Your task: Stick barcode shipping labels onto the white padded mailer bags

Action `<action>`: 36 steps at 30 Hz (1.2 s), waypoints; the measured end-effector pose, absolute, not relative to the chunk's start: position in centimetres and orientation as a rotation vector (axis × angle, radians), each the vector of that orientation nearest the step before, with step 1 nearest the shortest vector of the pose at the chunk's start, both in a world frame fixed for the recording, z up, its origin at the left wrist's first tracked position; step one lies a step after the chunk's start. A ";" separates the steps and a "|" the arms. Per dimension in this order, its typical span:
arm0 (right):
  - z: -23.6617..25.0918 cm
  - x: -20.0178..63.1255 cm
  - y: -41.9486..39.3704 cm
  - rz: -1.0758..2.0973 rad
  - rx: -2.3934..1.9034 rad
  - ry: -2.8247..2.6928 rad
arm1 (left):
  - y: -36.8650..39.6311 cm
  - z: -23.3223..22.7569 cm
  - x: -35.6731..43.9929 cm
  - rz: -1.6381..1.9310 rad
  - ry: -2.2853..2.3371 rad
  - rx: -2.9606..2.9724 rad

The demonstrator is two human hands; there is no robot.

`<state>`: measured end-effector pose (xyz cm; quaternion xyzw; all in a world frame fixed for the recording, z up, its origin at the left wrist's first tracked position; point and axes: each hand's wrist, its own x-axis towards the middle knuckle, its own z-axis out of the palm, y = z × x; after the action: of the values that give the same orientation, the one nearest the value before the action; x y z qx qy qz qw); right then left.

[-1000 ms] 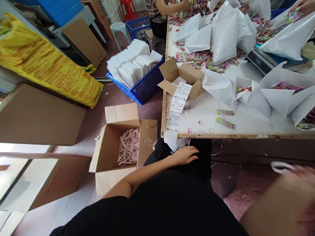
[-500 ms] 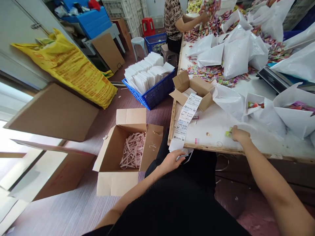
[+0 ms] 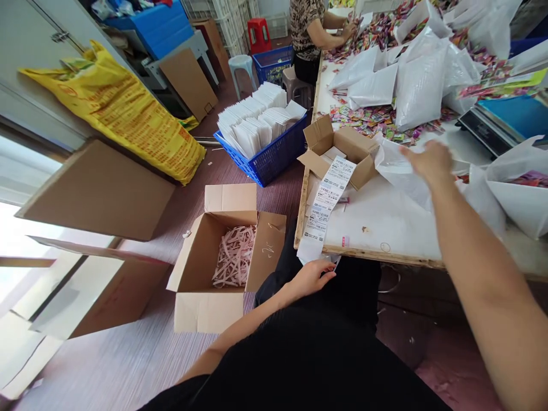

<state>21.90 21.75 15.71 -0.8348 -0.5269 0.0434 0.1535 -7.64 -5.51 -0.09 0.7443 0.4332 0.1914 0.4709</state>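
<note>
Left hand (image 3: 314,275) low in the lap just under the tabletop (image 3: 385,220) edge, fingers loosely curled, fingertips touching the hanging end of the label strip (image 3: 327,197); pinched or merely touched, cannot tell. Strip white, printed in black blocks, running out of the small open carton (image 3: 342,149) near the tabletop's left corner, across the bare white surface and down over the worn wooden edge. Right hand (image 3: 428,161) raised over the tabletop, blurred, fingers loosely spread, holding nothing visible, just beside a crumpled white bag (image 3: 400,171). Open room on the tabletop between strip and right arm, only small scraps there; crowded farther back with white bags and bright wrappers, a scale (image 3: 492,128) at the right. On the floor to the left, an open cardboard box (image 3: 214,274) with pink paper shreds, close beside the knee; behind it a blue basket (image 3: 268,157) of white envelopes.
</note>
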 end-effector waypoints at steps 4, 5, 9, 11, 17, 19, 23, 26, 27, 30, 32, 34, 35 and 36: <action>12.4 16.6 22.5 0.346 -2.398 -1.604 | -5.2 0.5 -7.8 0.452 1.033 1.816; 12.1 16.4 22.3 0.312 -2.393 -1.589 | -5.0 0.7 -8.0 0.458 1.032 1.800; 13.6 19.9 18.6 0.085 -2.305 -1.625 | -4.4 0.5 -8.1 0.525 1.076 1.616; 14.7 22.4 14.2 -0.040 -2.210 -1.719 | -3.9 0.1 -7.6 0.566 1.062 1.467; 11.3 24.9 -3.5 -0.036 -2.059 -1.792 | -0.2 0.2 -3.9 0.626 0.898 0.887; 9.0 24.5 -8.0 0.093 -2.134 -1.742 | 1.0 0.9 -2.7 0.574 0.933 0.771; 7.2 23.9 -13.2 0.261 -2.142 -1.625 | 1.4 2.2 -1.6 0.420 1.088 1.077; 8.8 22.5 -14.8 0.333 -2.057 -1.403 | 0.2 3.2 -2.2 0.349 1.085 1.397; 9.5 21.5 -15.0 0.378 -2.010 -1.287 | -0.4 3.6 -2.7 0.356 1.092 1.461; 11.0 16.6 -14.0 0.726 -1.692 -1.009 | -2.4 4.8 -4.7 0.543 1.122 1.547; 11.0 12.4 -12.3 1.079 -1.355 -0.907 | -4.1 5.5 -5.9 0.693 0.996 1.517; 10.6 8.4 -10.3 1.374 -1.063 -0.807 | -6.0 5.8 -6.7 0.739 0.810 1.441; 10.4 6.8 -9.4 1.467 -0.977 -0.759 | -7.0 5.7 -6.9 0.699 0.747 1.393; 10.2 5.4 -8.7 1.527 -0.937 -0.725 | -7.8 5.5 -7.0 0.628 0.717 1.340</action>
<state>5.37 -8.68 10.16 -0.3988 -0.3085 0.6501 0.5685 -6.99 -7.80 5.49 0.5972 0.3192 0.2798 0.6806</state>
